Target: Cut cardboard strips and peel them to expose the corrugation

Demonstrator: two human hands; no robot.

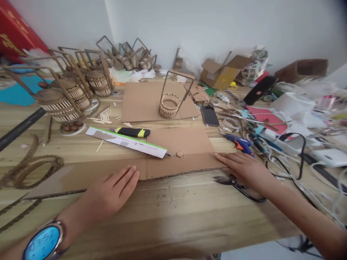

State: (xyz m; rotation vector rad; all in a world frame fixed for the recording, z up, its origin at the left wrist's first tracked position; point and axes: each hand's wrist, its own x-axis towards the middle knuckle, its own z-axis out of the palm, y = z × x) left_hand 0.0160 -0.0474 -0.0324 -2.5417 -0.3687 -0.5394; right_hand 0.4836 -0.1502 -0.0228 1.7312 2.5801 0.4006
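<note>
A long piece of cardboard (108, 169) lies flat near the table's front. My left hand (112, 189) rests on its front edge, fingers stretched out and holding nothing. On the right end of the cardboard lie the extended fingertips of my right hand (244, 168). Scissors (235, 184) are partly hidden beneath that hand. Behind the cardboard are a white strip with a green edge (126, 141) and a black and yellow utility knife (132, 132). A small round basket with a tall handle (170, 105) stands on another cardboard sheet (141, 101) farther back.
Several lidded baskets (58, 104) stand at the left, with coiled brown strips (40, 166) in front. At the right are a phone (210, 115), a blue glue gun (238, 141) and tangled cables (300, 162). An open cardboard box (223, 74) sits near the wall.
</note>
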